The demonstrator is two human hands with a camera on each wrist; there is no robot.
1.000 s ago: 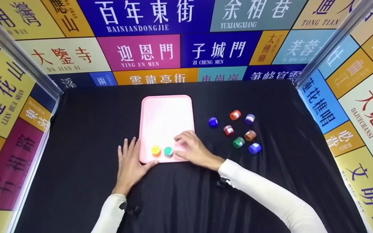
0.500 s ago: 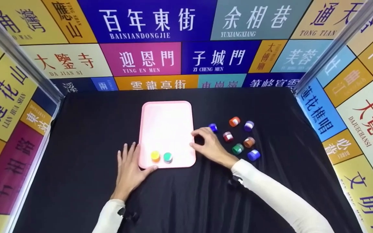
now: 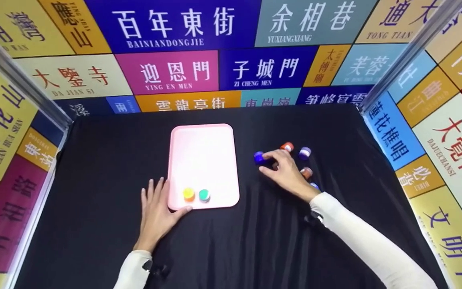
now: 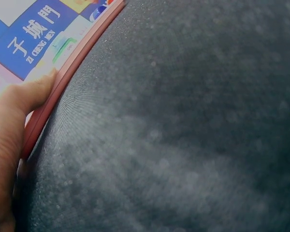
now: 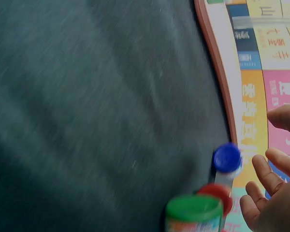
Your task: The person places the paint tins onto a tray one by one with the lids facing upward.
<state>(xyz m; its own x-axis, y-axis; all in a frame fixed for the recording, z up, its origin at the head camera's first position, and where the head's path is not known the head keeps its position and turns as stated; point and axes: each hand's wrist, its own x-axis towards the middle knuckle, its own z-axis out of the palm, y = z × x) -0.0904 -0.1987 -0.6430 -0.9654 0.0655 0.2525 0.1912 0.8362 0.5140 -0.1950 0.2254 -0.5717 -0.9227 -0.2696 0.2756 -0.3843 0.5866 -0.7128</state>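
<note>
My left hand [image 3: 157, 216] rests at the near left corner of a pink tray [image 3: 203, 160], fingers straight along its side. Its thumb [image 4: 36, 92] lies on the tray's front rim in the left wrist view. On the tray a yellow-lidded paint jar [image 3: 189, 194] and a teal-lidded paint jar [image 3: 204, 195] stand side by side. My right hand [image 3: 289, 172] is over the loose jars, holding nothing, thumb and fingers apart. Its index fingertip is right by a dark blue paint jar [image 3: 258, 157]. In the right wrist view, a green-lidded jar [image 5: 193, 210] partly covers a red-lidded jar [image 5: 217, 195].
Right of the tray, orange [image 3: 287, 147], purple [image 3: 304, 153], brown [image 3: 306, 172] and blue [image 3: 315, 186] jars lie around my right hand, some partly hidden. Black cloth [image 3: 215, 249] covers the table. Panels printed with characters [image 3: 167, 72] wall in the back and sides.
My right hand has left the teal jar on the tray and moved right to the loose jars, near the dark blue one. The left hand stays at the tray corner.
</note>
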